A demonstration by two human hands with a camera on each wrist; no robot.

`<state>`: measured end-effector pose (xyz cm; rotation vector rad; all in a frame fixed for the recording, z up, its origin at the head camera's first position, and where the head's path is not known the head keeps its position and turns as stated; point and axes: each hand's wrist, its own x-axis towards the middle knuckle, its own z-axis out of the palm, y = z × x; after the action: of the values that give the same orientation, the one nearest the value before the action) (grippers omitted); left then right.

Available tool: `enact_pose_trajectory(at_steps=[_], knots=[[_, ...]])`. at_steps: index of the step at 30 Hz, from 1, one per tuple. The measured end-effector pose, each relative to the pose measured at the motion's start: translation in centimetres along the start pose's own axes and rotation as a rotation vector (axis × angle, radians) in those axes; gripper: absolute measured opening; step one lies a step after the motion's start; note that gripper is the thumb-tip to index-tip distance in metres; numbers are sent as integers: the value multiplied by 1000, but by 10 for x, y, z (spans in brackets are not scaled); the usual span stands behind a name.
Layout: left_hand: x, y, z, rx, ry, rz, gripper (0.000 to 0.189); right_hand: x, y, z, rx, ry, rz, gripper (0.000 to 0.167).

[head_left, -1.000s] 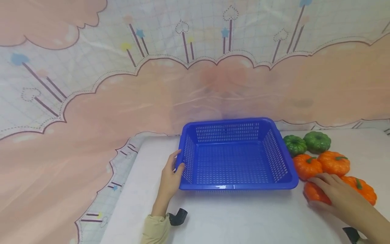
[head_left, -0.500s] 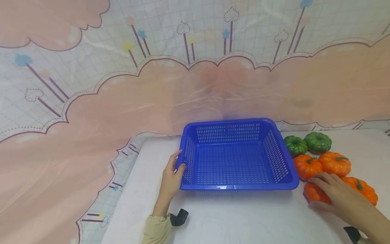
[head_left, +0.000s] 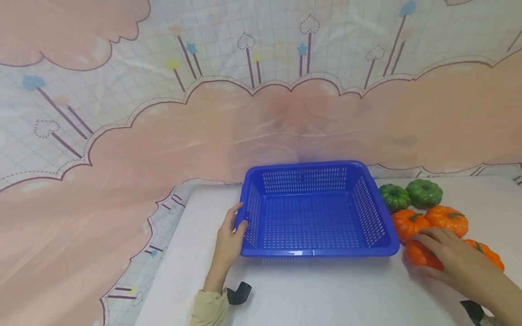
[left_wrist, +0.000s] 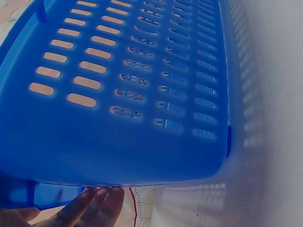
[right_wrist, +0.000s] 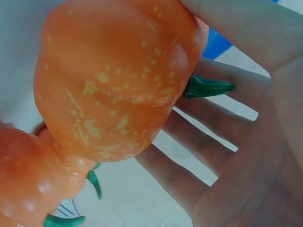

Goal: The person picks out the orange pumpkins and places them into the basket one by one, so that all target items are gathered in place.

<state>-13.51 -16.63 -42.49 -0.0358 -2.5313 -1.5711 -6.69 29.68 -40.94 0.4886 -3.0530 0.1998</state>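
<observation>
A blue slotted plastic basket (head_left: 299, 253) stands on the white table. My left hand (head_left: 229, 240) grips its left rim, with the thumb on the near side and the fingers round the outside. In the left wrist view the fingers (left_wrist: 106, 205) show under the blue wall. To the right of the basket, my right hand (head_left: 461, 260) holds an orange toy pumpkin (head_left: 420, 256) from above. The right wrist view shows this pumpkin (right_wrist: 118, 80) up close, its green stem toward the palm and the fingers spread behind it.
Two more orange pumpkins (head_left: 409, 225) (head_left: 446, 219) lie behind the right hand, and another orange pumpkin (head_left: 491, 256) is partly hidden by it. Two green pumpkins (head_left: 394, 198) (head_left: 424, 192) sit by the basket's back right corner. A patterned curtain (head_left: 261, 122) hangs behind the table.
My right hand and the orange pumpkin have risen very slightly. The left hand keeps its place on the basket rim, and the head view has tilted a little.
</observation>
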Motion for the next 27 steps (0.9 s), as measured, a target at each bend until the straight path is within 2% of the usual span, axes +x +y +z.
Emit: enact_pose_trajectory(at_steps=[8, 15, 21, 23, 27], knots=[[-2, 0, -1, -7, -7, 22, 47, 5, -4, -13, -13, 104, -68, 58], [-1, 0, 0, -4, 0, 9, 47, 15, -10, -29, -29, 81, -36, 59], [1, 1, 2, -27, 2, 10, 48, 15, -7, -36, -4, 221, -96, 56], [1, 1, 2, -26, -3, 22, 48, 15, -7, -38, 6, 239, -102, 57], [1, 0, 2, -27, 5, 18, 48, 18, -10, -43, 3, 212, -81, 62]])
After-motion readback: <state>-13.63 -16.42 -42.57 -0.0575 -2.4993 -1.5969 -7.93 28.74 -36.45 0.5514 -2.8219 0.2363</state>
